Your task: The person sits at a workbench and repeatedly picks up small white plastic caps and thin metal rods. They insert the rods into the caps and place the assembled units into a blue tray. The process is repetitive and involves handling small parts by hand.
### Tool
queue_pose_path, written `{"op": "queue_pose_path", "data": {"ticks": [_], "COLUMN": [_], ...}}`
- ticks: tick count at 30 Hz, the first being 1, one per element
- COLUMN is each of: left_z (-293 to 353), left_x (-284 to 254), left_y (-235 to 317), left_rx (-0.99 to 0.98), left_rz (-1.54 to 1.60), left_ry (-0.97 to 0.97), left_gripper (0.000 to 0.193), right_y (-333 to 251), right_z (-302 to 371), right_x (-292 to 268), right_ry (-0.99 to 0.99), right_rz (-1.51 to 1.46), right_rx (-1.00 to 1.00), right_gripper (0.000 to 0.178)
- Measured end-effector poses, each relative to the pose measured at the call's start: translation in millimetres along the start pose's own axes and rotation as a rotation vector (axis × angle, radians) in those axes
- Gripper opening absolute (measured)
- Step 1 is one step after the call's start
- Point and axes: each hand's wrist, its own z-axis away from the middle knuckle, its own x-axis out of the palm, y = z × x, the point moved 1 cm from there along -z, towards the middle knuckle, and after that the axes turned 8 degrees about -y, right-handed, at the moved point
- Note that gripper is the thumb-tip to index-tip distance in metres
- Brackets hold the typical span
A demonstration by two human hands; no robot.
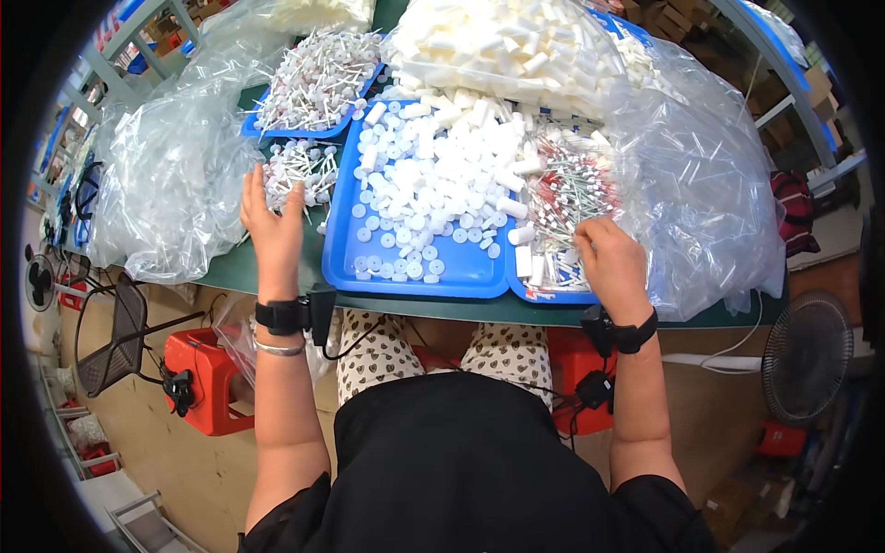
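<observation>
My left hand (275,226) is raised at the near left with thumb and fingers apart, and nothing shows in it. It is beside a small heap of thin white sticks with round discs on them (302,172). My right hand (612,263) is bent in a pinch over the right blue tray (558,297); what its fingertips hold, if anything, is hidden. Thin metal-looking pins with red and white parts (576,189) lie in that tray. Between my hands, the middle blue tray (419,287) holds many loose translucent discs (401,230) and white foam-like cylinders (479,147).
Another blue tray (293,131) at the back left is piled with disc-topped sticks. A large clear bag of cream cylinders (507,51) lies at the back. Crumpled clear plastic bags cover the left (166,203) and right (696,184) of the green table (664,319). A black fan (808,358) stands right.
</observation>
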Motion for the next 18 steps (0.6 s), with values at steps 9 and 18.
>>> {"op": "queue_pose_path", "data": {"ticks": [9, 18], "left_z": [92.2, 84.8], "left_x": [19.9, 33.2], "left_y": [106.6, 111.9], "left_rx": [0.252, 0.433], "left_rz": [0.335, 0.138], "left_ry": [-0.869, -1.02], "left_gripper": [0.021, 0.007], "right_y": [7.2, 7.5], "right_z": [0.0, 4.6], "right_x": [17.3, -2.6], "right_ry": [-0.004, 0.124], "right_rz": [0.243, -0.382], "right_rx": [-0.12, 0.206], "right_gripper": [0.008, 0.007]}}
